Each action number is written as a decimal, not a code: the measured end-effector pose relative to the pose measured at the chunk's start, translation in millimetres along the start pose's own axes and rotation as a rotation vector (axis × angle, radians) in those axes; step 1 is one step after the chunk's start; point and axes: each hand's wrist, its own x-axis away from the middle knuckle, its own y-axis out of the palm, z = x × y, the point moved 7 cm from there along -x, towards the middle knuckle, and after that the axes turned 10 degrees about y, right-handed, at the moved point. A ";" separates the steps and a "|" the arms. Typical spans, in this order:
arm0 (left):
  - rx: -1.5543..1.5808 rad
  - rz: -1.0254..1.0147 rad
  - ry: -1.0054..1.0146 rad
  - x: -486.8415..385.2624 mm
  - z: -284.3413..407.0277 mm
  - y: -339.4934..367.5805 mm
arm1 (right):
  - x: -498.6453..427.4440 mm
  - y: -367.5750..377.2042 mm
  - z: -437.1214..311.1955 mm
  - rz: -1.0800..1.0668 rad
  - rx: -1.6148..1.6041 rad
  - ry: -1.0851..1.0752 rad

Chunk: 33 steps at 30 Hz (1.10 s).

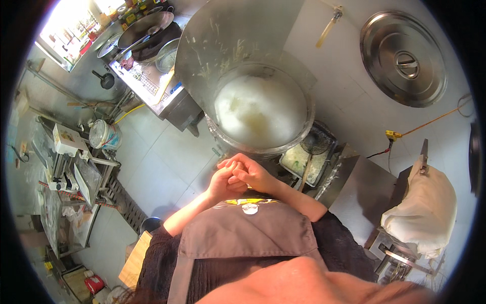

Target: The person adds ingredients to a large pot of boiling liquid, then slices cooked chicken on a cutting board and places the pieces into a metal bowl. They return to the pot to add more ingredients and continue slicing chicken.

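My left hand (223, 182) and my right hand (260, 176) are clasped together in front of my apron (246, 231). Their fingers fold over one another, and I see no tool or food in them. Just beyond the hands stands a large round metal vat (309, 129), partly filled with cloudy, whitish liquid (262, 108), perhaps under steam or foam. Behind the vat rises a curved sheet-metal guard (201, 49), splashed with pale residue. Right of the vat, a wire-mesh strainer (314, 141) with a long handle rests over a tray (284, 164) holding pale, wet bits.
A metal counter (174, 108) with a wok (146, 28) stands at the upper left. A lidded bucket (104, 135) and a slicer-like machine (62, 163) are farther left. A steel lid (402, 59) hangs on the right wall, above a cloth-covered machine (423, 209).
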 end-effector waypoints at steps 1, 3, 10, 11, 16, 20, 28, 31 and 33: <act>0.036 -0.025 0.008 0.6 -0.1 3.6 | -0.4 0.8 -1.6 -0.015 -0.011 -0.010; -0.035 -0.024 0.022 0.1 1.3 4.7 | 0.4 1.8 -5.2 -0.041 -0.032 -0.034; -0.106 0.029 0.030 -1.7 1.0 1.1 | 3.4 -1.4 -4.8 -0.046 -0.075 0.014; -0.098 0.022 0.027 -2.1 0.8 1.7 | 3.0 -1.4 -4.2 -0.052 -0.097 0.016; -0.172 0.178 0.042 -1.6 1.3 -8.3 | 2.4 -2.1 -2.1 -0.041 -0.131 0.034; -0.170 0.234 0.065 0.4 1.8 -16.2 | 2.9 -1.4 -6.3 -0.052 -0.070 0.013; -0.191 0.183 0.087 3.2 3.2 -25.2 | 1.0 0.9 -6.5 -0.117 -0.144 0.020; -0.219 0.329 0.127 8.4 2.0 -34.3 | 0.1 3.7 -5.8 -0.120 -0.132 -0.003; -0.244 0.375 0.150 10.8 2.4 -38.9 | -0.3 5.8 -5.9 -0.128 -0.123 -0.012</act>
